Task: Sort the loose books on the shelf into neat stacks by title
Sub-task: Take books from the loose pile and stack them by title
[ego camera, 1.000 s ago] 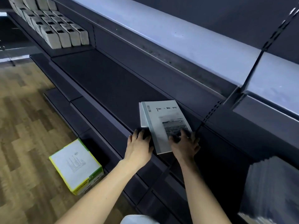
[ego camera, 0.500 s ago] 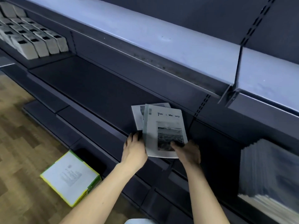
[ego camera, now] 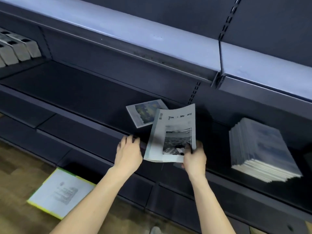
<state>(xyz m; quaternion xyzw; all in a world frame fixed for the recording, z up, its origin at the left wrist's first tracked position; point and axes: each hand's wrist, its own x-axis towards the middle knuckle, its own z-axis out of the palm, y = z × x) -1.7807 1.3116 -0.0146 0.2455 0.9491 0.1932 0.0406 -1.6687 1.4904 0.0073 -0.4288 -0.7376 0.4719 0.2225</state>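
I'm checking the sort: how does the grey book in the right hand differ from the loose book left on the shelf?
The grey black-titled book is lifted and tilted, gripped by the right hand; the picture-cover book lies flat on the dark shelf, untouched. The held one looks larger. Both are thin pale paperbacks.

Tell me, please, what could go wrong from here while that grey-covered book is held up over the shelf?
The right hand pinches the grey-covered book only at its lower corner, and the cover already bows; it might slip or crease. The left hand is off the book, at the shelf edge, so nothing steadies it. The loose book lying askew behind it could be knocked if the held one swings.
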